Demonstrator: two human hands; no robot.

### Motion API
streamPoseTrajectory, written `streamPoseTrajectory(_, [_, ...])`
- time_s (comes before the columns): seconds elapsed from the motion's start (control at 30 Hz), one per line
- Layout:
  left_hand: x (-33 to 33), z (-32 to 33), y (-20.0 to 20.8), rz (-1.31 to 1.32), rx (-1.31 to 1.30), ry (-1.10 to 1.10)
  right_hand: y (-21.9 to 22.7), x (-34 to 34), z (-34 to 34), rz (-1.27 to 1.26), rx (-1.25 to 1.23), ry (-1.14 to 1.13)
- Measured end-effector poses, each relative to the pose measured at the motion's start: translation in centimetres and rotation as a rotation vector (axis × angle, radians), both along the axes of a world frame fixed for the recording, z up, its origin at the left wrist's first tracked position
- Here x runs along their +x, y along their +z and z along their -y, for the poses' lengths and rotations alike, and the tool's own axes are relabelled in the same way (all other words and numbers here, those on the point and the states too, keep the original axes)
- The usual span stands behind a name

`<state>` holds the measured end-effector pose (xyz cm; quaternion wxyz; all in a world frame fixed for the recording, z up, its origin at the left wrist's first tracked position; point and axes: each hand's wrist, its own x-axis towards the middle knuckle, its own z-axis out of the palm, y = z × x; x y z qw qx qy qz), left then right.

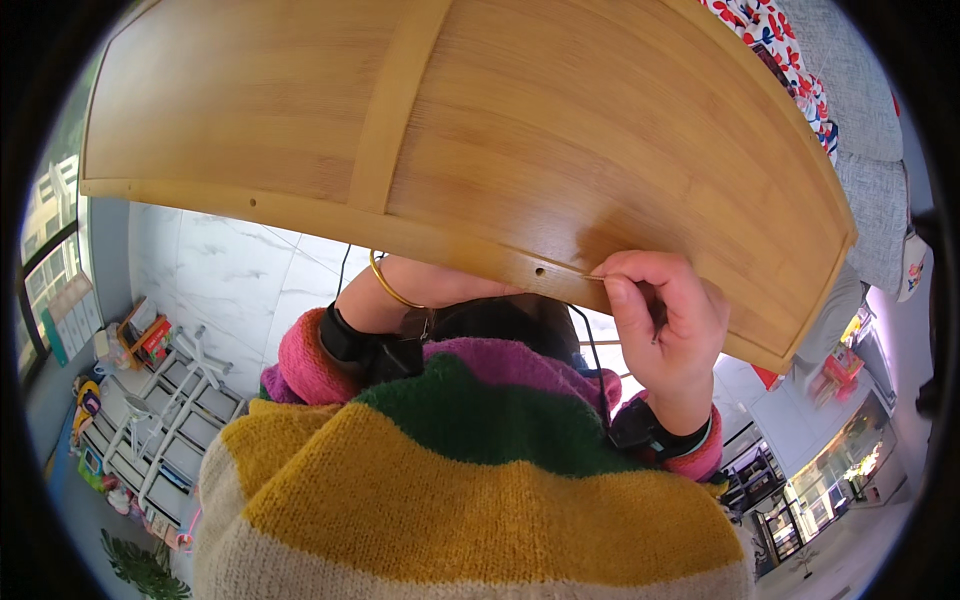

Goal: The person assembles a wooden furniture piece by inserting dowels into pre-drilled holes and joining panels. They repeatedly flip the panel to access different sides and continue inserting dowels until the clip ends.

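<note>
Far left, low in the view: a white shelf unit (165, 420) crowded with small coloured toys stood on pale marble-look floor (240, 270), a green plant (140, 565) below it. Across the top, a large bamboo board (450, 130) with a raised centre batten filled most of the frame, held up close to the camera, its near edge running from upper left down to lower right. The left hand (430, 285) went under that edge, gold bangle (390, 285) on the wrist, fingers hidden behind the board, so its grip could not be told. A striped knitted sleeve (470, 480) covered the lower middle. Right of a small hole in the board's edge, the right hand (665, 325) was closed, thumb and forefinger pinching a thin metal pin (592, 277) laid against the edge. Grey sofa cushions (865, 110) sat far right.
</note>
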<state>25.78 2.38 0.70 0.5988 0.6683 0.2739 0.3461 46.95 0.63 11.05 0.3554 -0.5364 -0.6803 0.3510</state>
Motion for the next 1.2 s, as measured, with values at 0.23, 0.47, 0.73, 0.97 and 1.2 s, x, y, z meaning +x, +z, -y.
streamPoseTrajectory(0.23, [0.2,0.5,-0.4,0.100,-0.102,0.005,-0.3,0.1,-0.2,-0.038,0.044,0.012])
streamPoseTrajectory(0.47, [-0.3,-0.3,-0.2,0.004,-0.057,-0.073,-0.5,0.2,0.1,-0.030,0.039,0.005])
streamPoseTrajectory(0.73, [-0.7,-0.1,-0.5,-0.059,-0.068,-0.029,-0.5,-0.1,0.2,-0.006,-0.002,-0.017])
streamPoseTrajectory(0.97, [-0.6,-0.3,-0.4,-0.038,0.021,0.013,-0.5,0.1,0.3,0.022,0.000,-0.019])
streamPoseTrajectory(1.2, [-0.5,-0.6,-0.8,-0.010,-0.103,-0.028,-0.8,-0.1,0.3,0.037,-0.017,-0.065])
